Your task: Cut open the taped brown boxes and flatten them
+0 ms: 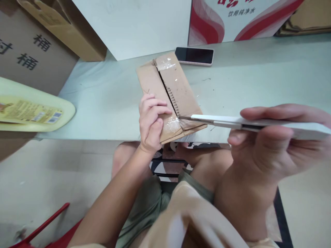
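Observation:
A small brown cardboard box (152,81) lies tilted on the pale table, with clear tape at both ends and a dark slit running along its top. My left hand (152,120) grips its near left side, fingers curled over the top face. In my right hand (269,137) is a white-handled cutter (227,120), held between thumb and fingers. The cutter's blade reaches left, its tip at the near end of the slit, by the tape.
Behind the box lies a phone (194,55). White and red-white cartons (207,24) stand at the back. A yellow bottle (33,106) and a large cardboard box (33,51) are at left. The table's front edge runs above my knees.

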Tool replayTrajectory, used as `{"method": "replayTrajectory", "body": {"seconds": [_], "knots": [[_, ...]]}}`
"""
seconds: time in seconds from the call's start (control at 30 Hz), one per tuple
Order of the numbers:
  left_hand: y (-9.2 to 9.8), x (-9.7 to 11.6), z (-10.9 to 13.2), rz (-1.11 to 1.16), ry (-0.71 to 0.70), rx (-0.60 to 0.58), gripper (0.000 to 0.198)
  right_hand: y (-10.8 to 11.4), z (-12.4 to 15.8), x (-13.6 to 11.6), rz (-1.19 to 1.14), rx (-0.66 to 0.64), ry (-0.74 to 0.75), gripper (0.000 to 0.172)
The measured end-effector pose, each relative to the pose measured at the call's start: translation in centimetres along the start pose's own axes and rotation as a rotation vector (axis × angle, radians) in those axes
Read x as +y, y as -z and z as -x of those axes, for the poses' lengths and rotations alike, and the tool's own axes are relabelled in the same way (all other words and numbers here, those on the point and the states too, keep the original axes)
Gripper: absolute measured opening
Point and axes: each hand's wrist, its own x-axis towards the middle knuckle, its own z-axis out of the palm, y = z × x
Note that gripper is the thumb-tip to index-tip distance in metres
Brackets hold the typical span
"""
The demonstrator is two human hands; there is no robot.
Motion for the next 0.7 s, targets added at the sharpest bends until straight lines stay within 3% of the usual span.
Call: {"method": "replayTrajectory", "body": {"seconds": [0.27, 0.4, 0.57, 0.7], "knots": [[0.9, 0.4, -0.3, 0.002, -0.007, -0.067, 0.031, 0.8, -0.8, 1.1, -0.053, -0.042, 0.004, 0.01], [1.1, 0.4, -0.3, -0.021, 0.003, -0.08, 0.029, 0.8, -0.5, 0.8, -0.02, -0.075, -0.087, 0.022], [0.4, 0.2, 0.2, -0.052, 0.011, -0.015, 0.036, 0.3, 0.0, 0.6, 0.053, -0.123, -0.055, 0.013], [-0.2, 0.3, 0.4, -0.055, 0.024, 0.032, 0.04, 0.3, 0.4, 0.4, 0.144, -0.123, -0.005, 0.023]]}}
